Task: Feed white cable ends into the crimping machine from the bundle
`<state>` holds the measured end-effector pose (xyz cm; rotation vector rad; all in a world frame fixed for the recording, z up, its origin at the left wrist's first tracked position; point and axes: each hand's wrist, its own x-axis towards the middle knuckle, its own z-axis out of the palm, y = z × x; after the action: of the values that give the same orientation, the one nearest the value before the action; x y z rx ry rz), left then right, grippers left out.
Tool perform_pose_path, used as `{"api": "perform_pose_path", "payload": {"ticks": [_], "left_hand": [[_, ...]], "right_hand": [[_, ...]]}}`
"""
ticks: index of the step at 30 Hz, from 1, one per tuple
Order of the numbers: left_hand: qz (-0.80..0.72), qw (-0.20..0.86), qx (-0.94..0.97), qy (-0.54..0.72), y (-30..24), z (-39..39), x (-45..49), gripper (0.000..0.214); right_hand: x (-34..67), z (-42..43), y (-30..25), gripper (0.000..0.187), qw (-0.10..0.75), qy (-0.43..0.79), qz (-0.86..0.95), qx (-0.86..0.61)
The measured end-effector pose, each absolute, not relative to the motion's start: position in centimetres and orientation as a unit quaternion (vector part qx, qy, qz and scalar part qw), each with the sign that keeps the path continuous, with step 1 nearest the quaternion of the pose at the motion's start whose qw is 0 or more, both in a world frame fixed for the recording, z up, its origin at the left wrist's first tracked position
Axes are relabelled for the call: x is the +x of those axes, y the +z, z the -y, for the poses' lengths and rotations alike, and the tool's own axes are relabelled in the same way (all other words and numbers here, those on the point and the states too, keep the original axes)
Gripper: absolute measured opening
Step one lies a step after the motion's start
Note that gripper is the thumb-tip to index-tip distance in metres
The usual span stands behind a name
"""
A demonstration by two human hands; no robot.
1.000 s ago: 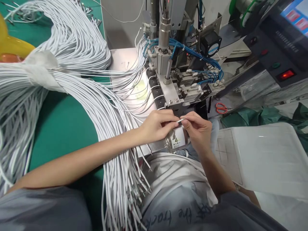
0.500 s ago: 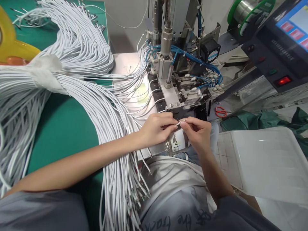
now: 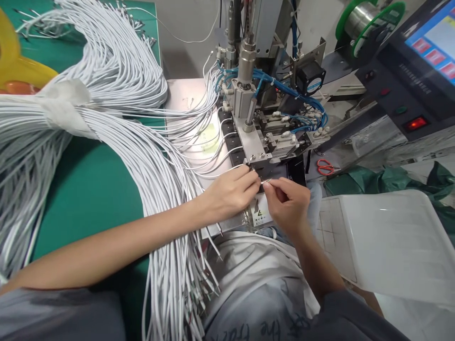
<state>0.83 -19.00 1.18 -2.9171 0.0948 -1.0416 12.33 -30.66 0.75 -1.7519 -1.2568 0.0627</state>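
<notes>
Far left of the green worktop: big taped bundle of white wires, fanning toward its near edge; left hand pinched shut on one thin white wire; right hand pinched on the same wire's end, both equally near; wire's long axis runs left-right, just below the machine's clamp block; wire tip and clamp slot too small to make out; plastic bin cut off at right.
</notes>
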Motion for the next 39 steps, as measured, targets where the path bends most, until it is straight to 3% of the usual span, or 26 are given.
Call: {"api": "perform_pose_path", "payload": {"ticks": [2,5,11,13,17,29,31,36,39], "left_hand": [[-0.05,0.07,-0.941,-0.328,1.3,18.9,0.8,0.021],[-0.028,0.031,-0.946,-0.321,1.1,18.9,0.8,0.022],[0.057,-0.302,-0.917,-0.254,0.4,18.7,1.1,0.016],[0.053,-0.367,-0.899,-0.233,0.5,18.6,1.2,0.018],[0.073,-0.38,-0.892,-0.235,0.7,18.7,1.4,0.023],[0.118,-0.371,-0.885,-0.256,0.5,18.9,1.4,0.018],[0.125,-0.374,-0.881,-0.26,0.5,19.0,1.4,0.016],[0.116,-0.381,-0.877,-0.268,0.5,18.9,1.4,0.015],[0.104,-0.38,-0.882,-0.259,0.5,18.8,1.4,0.018]], "right_hand": [[13.4,30.7,1.3,0.02,0.443,0.097,0.535,-0.713],[14.6,30.4,1.5,0.023,0.433,0.194,0.54,-0.695],[13.7,30.0,0.2,0.025,0.512,0.119,0.516,-0.677],[13.2,29.9,-0.3,0.023,0.531,0.102,0.493,-0.682],[13.1,29.9,-0.8,0.01,0.544,0.079,0.467,-0.693],[13.6,29.8,-1.0,0.009,0.491,-0.11,0.548,-0.669],[13.6,29.7,-1.1,0.006,0.526,-0.064,0.513,-0.675],[13.9,29.4,-0.9,0.008,0.61,0.217,0.391,-0.654],[14.0,29.3,-0.6,0.009,0.626,0.262,0.37,-0.635]]}}
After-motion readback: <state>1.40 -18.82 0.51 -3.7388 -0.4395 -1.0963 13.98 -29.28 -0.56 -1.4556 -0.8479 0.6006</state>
